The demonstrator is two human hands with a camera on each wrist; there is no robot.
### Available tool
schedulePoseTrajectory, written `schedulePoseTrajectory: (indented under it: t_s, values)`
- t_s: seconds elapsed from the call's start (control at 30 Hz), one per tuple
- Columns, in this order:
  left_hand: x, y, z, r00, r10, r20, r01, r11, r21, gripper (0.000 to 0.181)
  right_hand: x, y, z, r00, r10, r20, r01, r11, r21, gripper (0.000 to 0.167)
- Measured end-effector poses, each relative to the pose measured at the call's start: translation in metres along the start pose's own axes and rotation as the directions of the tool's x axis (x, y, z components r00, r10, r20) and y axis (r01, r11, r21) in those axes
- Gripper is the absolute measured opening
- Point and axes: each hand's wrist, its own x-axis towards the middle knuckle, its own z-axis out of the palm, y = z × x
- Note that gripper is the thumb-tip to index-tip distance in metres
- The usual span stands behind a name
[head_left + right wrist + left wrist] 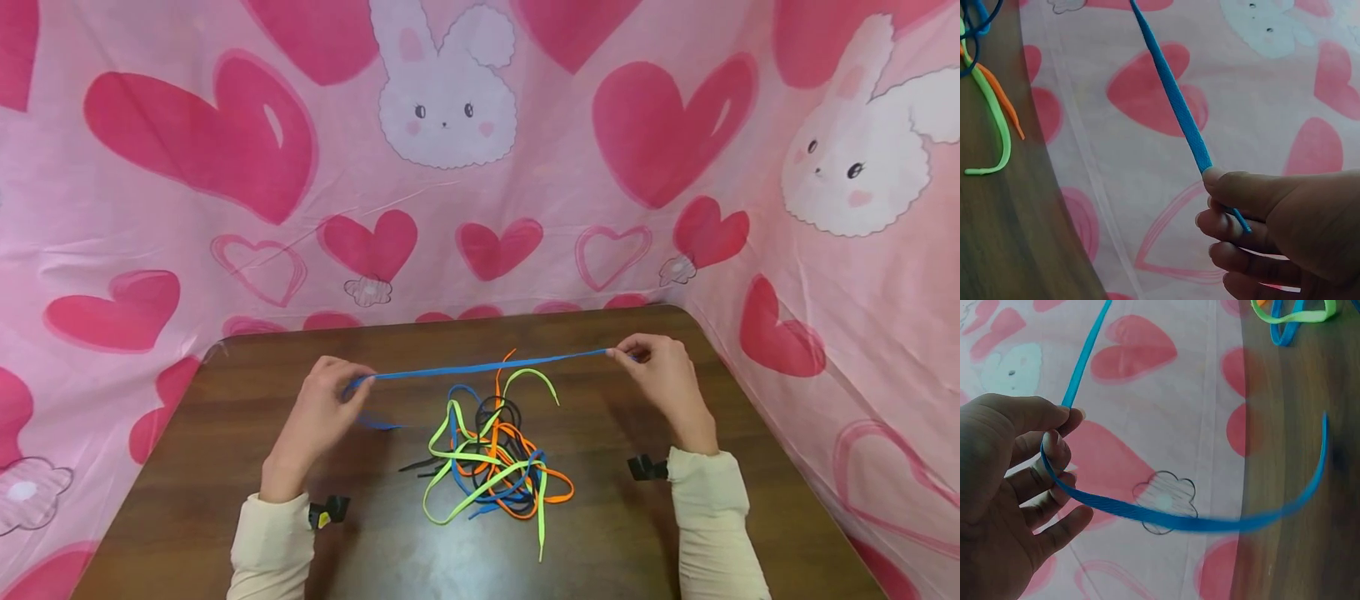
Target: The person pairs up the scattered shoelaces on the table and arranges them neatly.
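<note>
Blue flat fabric lace (480,367) runs nearly straight, left to right, pinched by the left hand (327,402) and, close to its tip, the right hand (666,382). Tangled lime, orange, black and blue laces (480,457) lie on its near side.

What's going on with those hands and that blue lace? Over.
Left hand and right hand each pinching blue lace. Lace drawn nearly straight between them, loose tail beyond left hand. Tangled laces on table; nothing visibly snagging the span.
</note>
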Motion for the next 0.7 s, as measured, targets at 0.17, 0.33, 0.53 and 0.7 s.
schedulePoseTrajectory:
  t_s: [0.17, 0.33, 0.53, 0.7]
  values:
    - [-0.002, -0.011, -0.002, 0.999, -0.033, 0.016, 0.032, 0.999, 0.023, 0.012, 0.001, 0.008, 0.004, 1.0, 0.002, 0.029, -0.001, 1.0, -0.011, 0.009]
    - [-0.005, -0.023, -0.004, 0.996, -0.086, 0.029, 0.085, 0.996, 0.036, 0.012, 0.001, 0.019, 0.008, 0.998, 0.013, 0.059, -0.011, 0.999, -0.035, 0.011]
    - [-0.01, -0.041, -0.005, 0.992, -0.117, 0.041, 0.115, 0.992, 0.053, 0.011, 0.004, 0.033, 0.016, 0.995, 0.047, 0.09, -0.037, 0.993, -0.109, 0.015]
    - [-0.013, -0.058, -0.006, 0.987, -0.141, 0.075, 0.14, 0.99, 0.026, 0.009, 0.008, 0.048, 0.021, 0.991, 0.079, 0.105, -0.063, 0.987, -0.15, 0.023]
